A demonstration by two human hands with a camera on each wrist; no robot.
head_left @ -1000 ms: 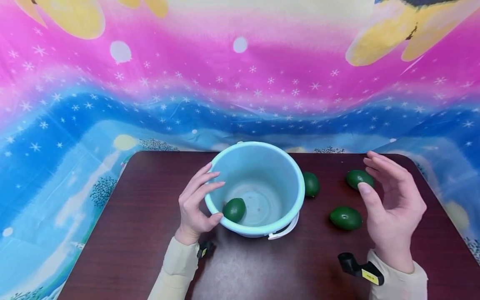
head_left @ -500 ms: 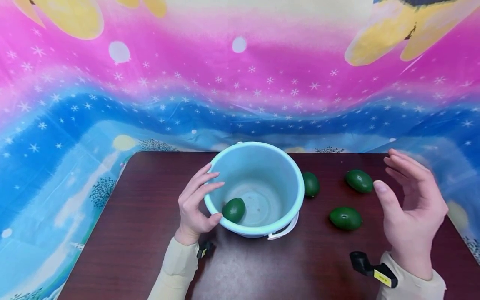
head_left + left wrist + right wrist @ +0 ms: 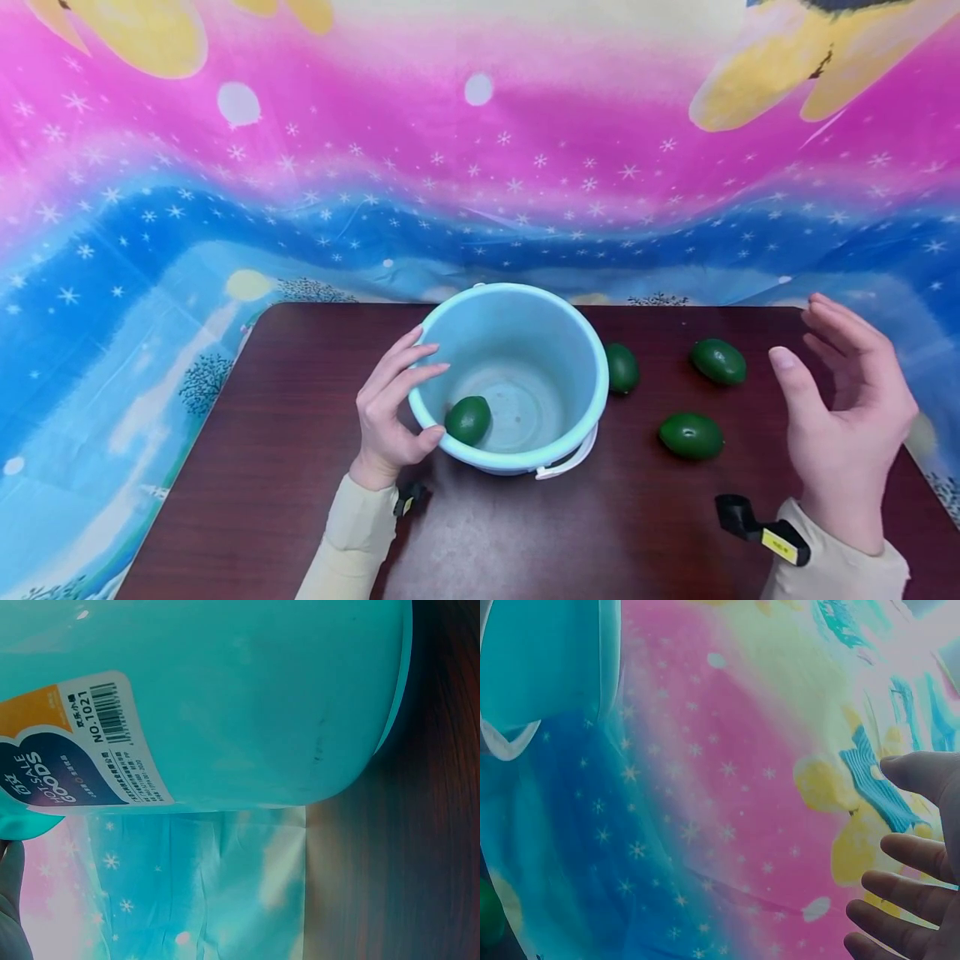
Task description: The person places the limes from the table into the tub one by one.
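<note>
A light-blue bucket (image 3: 516, 463) stands upright on the table, its white handle (image 3: 567, 463) hanging at the near right. My left hand (image 3: 393, 412) holds the bucket's left rim, with fingertips over the edge and thumb at the near side. Inside, at the left of the floor, lies a glossy dark green oval fruit (image 3: 468, 420). Three similar fruits rest to the bucket's right: one close beside it (image 3: 623, 369), one farther back (image 3: 718, 362) and one nearer (image 3: 692, 437). Right of these, my right hand (image 3: 851, 417) is raised, fingers spread and loosely bent, holding nothing.
The dark reddish-brown table (image 3: 247, 467) has rounded far corners. A snowflake-patterned pink and blue cloth (image 3: 465, 183) hangs behind and around it. Each wrist wears a black camera mount, such as the right mount (image 3: 761, 529). A printed label (image 3: 82, 742) is on the bucket's side.
My right hand has moved rightward, away from the fruits, uncovering the far one. My left hand, the bucket and the fruits have stayed in place.
</note>
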